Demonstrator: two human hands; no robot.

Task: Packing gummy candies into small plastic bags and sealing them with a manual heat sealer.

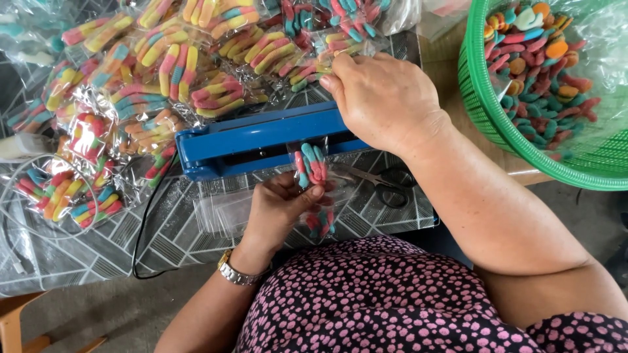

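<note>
My left hand (278, 206) pinches a small clear bag of striped gummy worms (311, 167), its top tucked between the jaws of a blue heat sealer (248, 140). My right hand (383, 98) lies palm down on the sealer's arm at its right end, fingers curled over it. More gummy worms hang in the lower part of the bag (322, 222), just below my left thumb. A metal watch (234, 271) is on my left wrist.
Several sealed bags of coloured gummy worms (163, 65) are heaped behind and left of the sealer. A green mesh basket (487, 98) at the right holds loose candies. Scissors (383, 180) and empty clear bags (222, 212) lie on the patterned table cover. A black cable (140, 229) runs down the front.
</note>
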